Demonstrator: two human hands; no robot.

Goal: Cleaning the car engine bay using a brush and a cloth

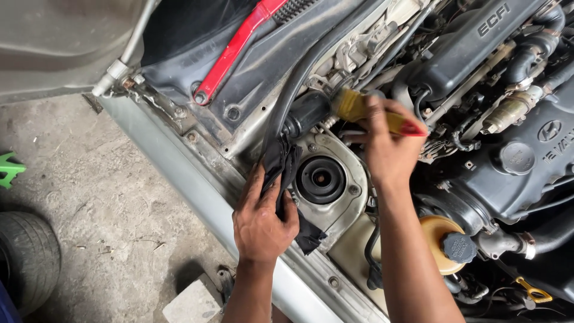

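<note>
Seen from above, an open engine bay with the silver fender edge running diagonally from upper left to lower right. Left hand lying along that edge, fingers loosely curled and pressed onto a black rag, bunching it against the metal just left of the round strut mount; rag touching the mount's plate and hanging down past the palm toward the lower right. Right hand reaching in from below, fingers wrapped around a yellow bottle with a red end, thumb side hidden, so the exact grip not fully visible. Bottle's long axis nearly level, tilted slightly, red end toward the right, the other end pointing left at a black cap on a reservoir just above the strut mount. Bottle mouth close beside that cap, touching or not impossible to tell. Rag sitting directly below and left of the cap, nearer to it than anything else in the left hand's reach; right hand the nearer of the two to the cap. Further off: a red prop rod upper left, a yellowish fluid tank with blue cap lower right, a tyre on the concrete floor.
</note>
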